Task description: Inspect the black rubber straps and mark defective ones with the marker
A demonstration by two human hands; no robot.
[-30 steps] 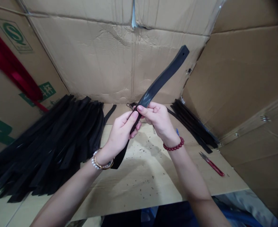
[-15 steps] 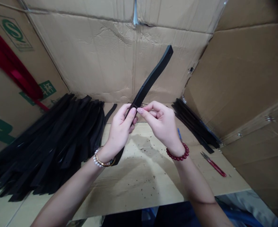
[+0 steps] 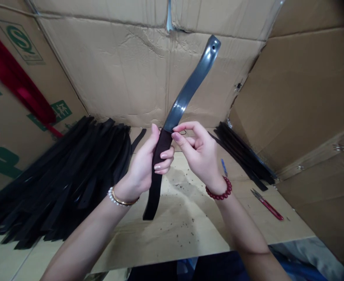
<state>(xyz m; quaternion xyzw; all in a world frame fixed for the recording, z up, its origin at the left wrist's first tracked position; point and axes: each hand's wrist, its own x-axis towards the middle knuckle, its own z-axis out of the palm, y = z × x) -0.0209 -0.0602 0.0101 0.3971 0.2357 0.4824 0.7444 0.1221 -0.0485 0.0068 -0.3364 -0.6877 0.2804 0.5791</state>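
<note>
A long black strap (image 3: 193, 84) stands slanted in front of me, its glossy, slightly curved upper face towards me and a small hole near the top end. Its middle has a matt dark covering (image 3: 162, 142), and the lower end hangs below my palm. My left hand (image 3: 148, 162) is closed around this middle part, thumb up along the edge. My right hand (image 3: 196, 150) pinches with thumb and forefinger at the strap's right edge, where the covering ends. A thin dark thread (image 3: 183, 132) loops out beside those fingertips; the pinched bit itself is mostly hidden.
A big heap of black straps (image 3: 63, 183) lies on the left, a smaller stack (image 3: 245, 156) on the right. Red-handled thread snips (image 3: 267, 205) and a blue object (image 3: 223, 167) lie at right. Cardboard walls (image 3: 125, 74) enclose the table (image 3: 148, 242), which is dotted with dark scraps.
The strap has been turned over, so its glossy face now shows instead of the matt one. My left hand has opened its grip round to the strap's side; my right hand stays pinched close by.
</note>
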